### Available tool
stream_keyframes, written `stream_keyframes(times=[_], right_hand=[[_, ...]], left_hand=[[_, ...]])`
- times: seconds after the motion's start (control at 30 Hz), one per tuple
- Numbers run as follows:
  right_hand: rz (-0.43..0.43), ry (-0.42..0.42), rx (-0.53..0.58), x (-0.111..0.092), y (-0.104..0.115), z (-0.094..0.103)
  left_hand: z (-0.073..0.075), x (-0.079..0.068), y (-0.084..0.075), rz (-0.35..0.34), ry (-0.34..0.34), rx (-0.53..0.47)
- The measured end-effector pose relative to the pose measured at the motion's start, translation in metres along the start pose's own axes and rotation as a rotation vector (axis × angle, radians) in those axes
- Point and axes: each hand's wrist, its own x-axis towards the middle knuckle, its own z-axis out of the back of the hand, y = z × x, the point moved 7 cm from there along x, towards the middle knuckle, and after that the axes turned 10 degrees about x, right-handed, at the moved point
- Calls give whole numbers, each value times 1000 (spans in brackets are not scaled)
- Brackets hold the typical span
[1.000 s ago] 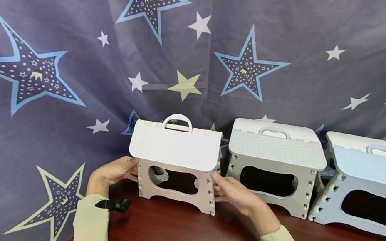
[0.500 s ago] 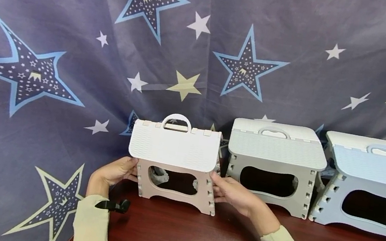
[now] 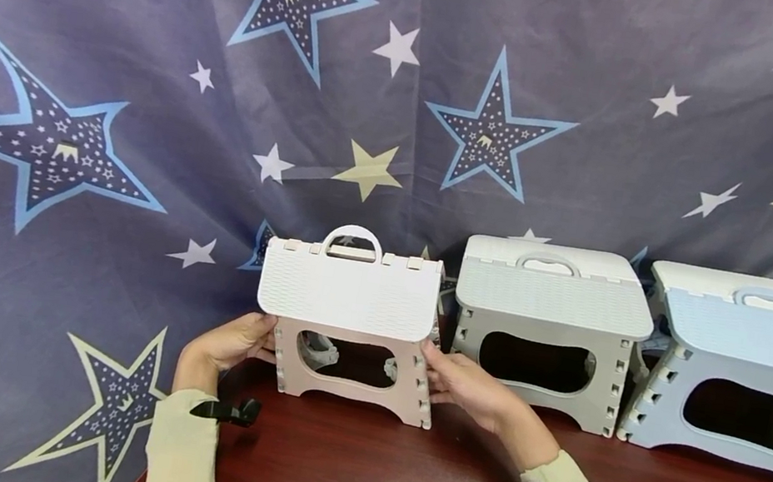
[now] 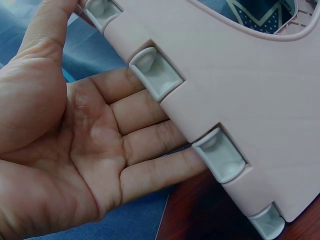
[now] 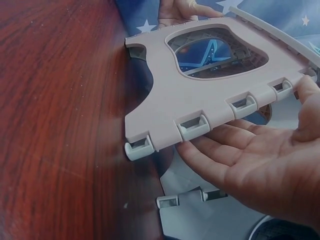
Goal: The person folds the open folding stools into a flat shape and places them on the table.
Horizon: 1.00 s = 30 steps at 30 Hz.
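Note:
A pink folding step stool [image 3: 348,290] with a pale top and an arched carry handle [image 3: 353,242] stands on the dark red table. My left hand [image 3: 227,349] holds its left side, thumb near the top edge. In the left wrist view, the fingers [image 4: 150,142] reach behind the pink leg panel [image 4: 245,95], beside its pale hinges. On the opposite side my right hand [image 3: 472,391] holds the leg edge, the thumb high up. The right wrist view shows those fingers [image 5: 220,150] under the edge of the panel [image 5: 150,105]; their tips are hidden.
To the right stand a grey-green folding stool [image 3: 555,301] and a light blue one [image 3: 766,335], both unfolded. A star-patterned cloth [image 3: 345,116] hangs behind and along the left. The reddish-brown table [image 3: 350,471] extends in front of the stools.

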Motion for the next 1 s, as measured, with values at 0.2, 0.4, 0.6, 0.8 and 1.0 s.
stream_keyframes(times=[0.2,0.4,0.6,0.8,1.0], right_hand=[[-6,5,-3,0,-3,-1],[-7,7,-10,1,-5,0],[-8,8,-11,1,-5,0],[-5,27,-4,0,-6,-2],[-3,40,1,0,-6,-4]], left_hand=[[-1,-1,2,3,2,3],[-1,-1,2,1,2,6],[-2,-2,2,4,2,7],[-2,-1,3,3,6,1],[-4,-1,3,-2,8,2]])
